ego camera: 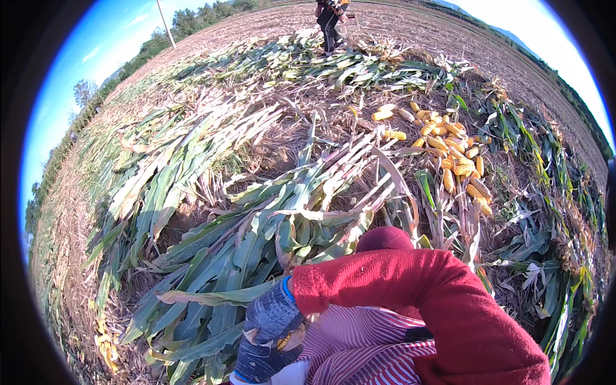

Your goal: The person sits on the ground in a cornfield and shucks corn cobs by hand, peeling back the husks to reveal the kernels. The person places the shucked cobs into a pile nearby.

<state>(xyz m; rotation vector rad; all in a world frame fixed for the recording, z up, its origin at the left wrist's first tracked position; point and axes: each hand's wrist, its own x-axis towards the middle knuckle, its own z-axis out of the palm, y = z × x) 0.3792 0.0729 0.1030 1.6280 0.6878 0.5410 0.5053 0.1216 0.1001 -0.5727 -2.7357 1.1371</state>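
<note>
My right hand (273,308), in a dark grey-blue knit glove with a blue cuff, reaches across my body under a red sleeve. Just below it is my left hand (263,360), gloved the same way. Both close around a corn ear (284,341); a patch of yellow kernels and some pale husk show between the gloves, and the rest is hidden. Beside the hands lie cut corn stalks (240,255) with long green leaves. One leaf (221,296) runs up against the right glove. My striped clothing (356,337) is right behind the hands.
A pile of husked yellow corn ears (452,144) lies on the ground ahead to the right. More cut stalks (163,163) spread to the left and along the right side. Farther ahead stands a person (329,26) in dark trousers. Some yellow ears (106,344) lie at lower left.
</note>
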